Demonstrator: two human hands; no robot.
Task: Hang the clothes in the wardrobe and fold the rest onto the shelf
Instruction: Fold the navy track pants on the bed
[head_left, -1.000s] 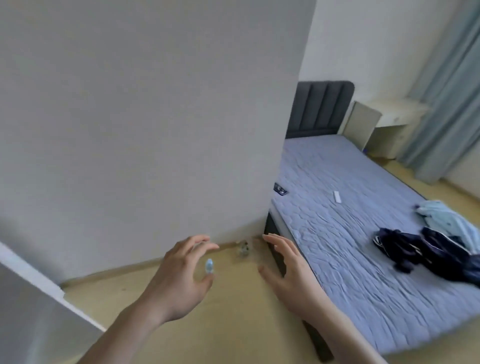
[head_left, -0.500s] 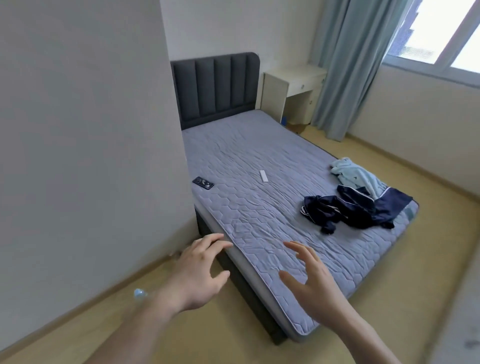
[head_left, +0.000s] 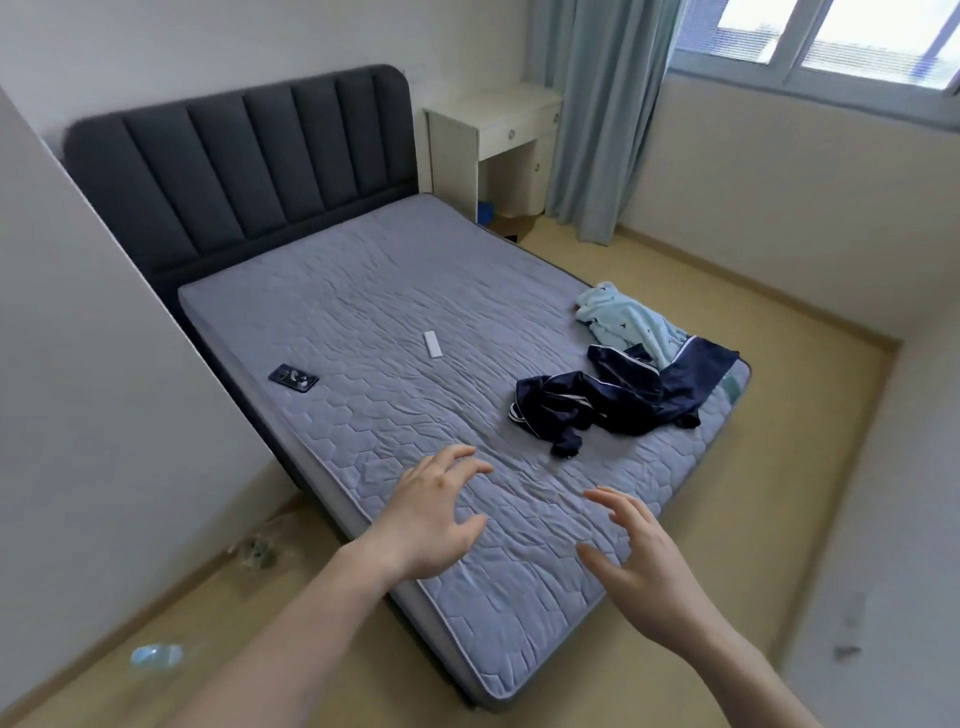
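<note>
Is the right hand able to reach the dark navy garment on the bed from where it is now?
Probably yes. The right hand is open and holds nothing, and only bare mattress lies between it and the navy garment. Nothing blocks the way, though the arm likely must stretch forward.

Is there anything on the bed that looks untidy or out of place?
Yes. A dark navy garment and a light blue garment lie crumpled together near the mattress corner, unfolded.
</note>
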